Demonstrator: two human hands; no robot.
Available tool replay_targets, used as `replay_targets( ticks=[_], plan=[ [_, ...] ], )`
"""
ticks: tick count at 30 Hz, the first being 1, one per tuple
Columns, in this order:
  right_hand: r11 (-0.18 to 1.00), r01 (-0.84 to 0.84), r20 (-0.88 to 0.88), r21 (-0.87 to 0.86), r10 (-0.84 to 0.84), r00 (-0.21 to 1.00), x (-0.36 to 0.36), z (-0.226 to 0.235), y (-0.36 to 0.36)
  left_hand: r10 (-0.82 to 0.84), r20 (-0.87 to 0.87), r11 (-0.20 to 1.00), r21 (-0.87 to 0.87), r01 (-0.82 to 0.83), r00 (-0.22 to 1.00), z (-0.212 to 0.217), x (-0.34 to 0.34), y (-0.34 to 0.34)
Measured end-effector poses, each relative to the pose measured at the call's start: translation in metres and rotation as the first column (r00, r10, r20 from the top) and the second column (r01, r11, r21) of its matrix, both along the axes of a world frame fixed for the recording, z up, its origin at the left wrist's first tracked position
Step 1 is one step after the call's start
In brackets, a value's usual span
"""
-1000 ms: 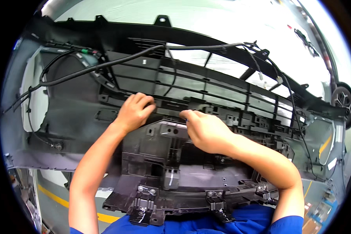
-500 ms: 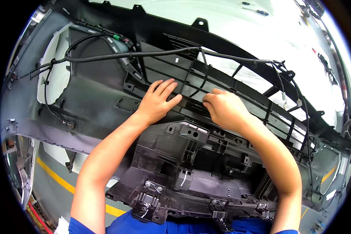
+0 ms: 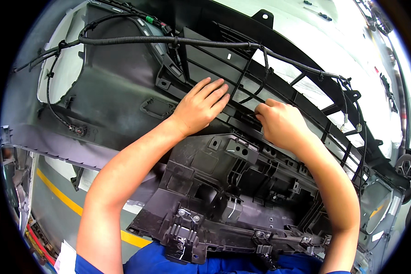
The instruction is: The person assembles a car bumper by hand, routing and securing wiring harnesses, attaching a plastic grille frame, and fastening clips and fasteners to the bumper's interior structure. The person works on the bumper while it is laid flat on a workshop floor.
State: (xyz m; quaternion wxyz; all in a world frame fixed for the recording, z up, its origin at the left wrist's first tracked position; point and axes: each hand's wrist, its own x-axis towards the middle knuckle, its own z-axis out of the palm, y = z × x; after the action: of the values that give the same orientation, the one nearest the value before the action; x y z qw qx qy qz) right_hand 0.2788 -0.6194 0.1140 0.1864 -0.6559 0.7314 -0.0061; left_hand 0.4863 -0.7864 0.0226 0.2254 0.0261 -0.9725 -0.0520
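A large dark car bumper cover [image 3: 118, 91] lies in front of me, with a black slatted grille [image 3: 210, 68] set into its middle. My left hand [image 3: 200, 108] lies on the grille's near edge, its fingers stretched out. A short way to its right, my right hand [image 3: 283, 122] is curled, fingertips bent down at the same edge. Whatever those fingertips hold, if anything, is hidden. Below both hands sits a black plastic bracket assembly [image 3: 201, 162], close against my body.
A black corrugated wiring harness [image 3: 205, 43] runs across the bumper above my hands, with branches hanging at both ends. A green connector [image 3: 149, 19] sits on it at upper left. Small dark tools [image 3: 324, 16] lie on the white surface beyond. Yellow floor tape [image 3: 59, 192] shows at lower left.
The whole view has shifted, so the bumper sits higher and further right. Both hands stay at nearly the same places on the grille edge; my left thumb is less visible.
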Motion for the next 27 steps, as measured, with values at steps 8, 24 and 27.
replay_targets(
  ticks=[8, 24, 27],
  plan=[
    [0.944, 0.003, -0.118, -0.329, -0.044, 0.992, -0.011, -0.06, 0.066, -0.01, -0.011, 0.999, 0.041, 0.011, 1.0, -0.001, -0.001, -0.002],
    [0.888, 0.448, 0.381, -0.105, -0.38, 0.843, -0.083, 0.088, 0.07, -0.053, 0.169, 0.995, 0.088, 0.038, 0.984, 0.016, -0.004, 0.003],
    [0.871, 0.49, 0.399, -0.038, -0.436, 0.807, -0.12, 0.091, 0.128, -0.007, 0.356, 0.995, 0.096, -0.029, 0.934, 0.037, 0.003, 0.003]
  ],
)
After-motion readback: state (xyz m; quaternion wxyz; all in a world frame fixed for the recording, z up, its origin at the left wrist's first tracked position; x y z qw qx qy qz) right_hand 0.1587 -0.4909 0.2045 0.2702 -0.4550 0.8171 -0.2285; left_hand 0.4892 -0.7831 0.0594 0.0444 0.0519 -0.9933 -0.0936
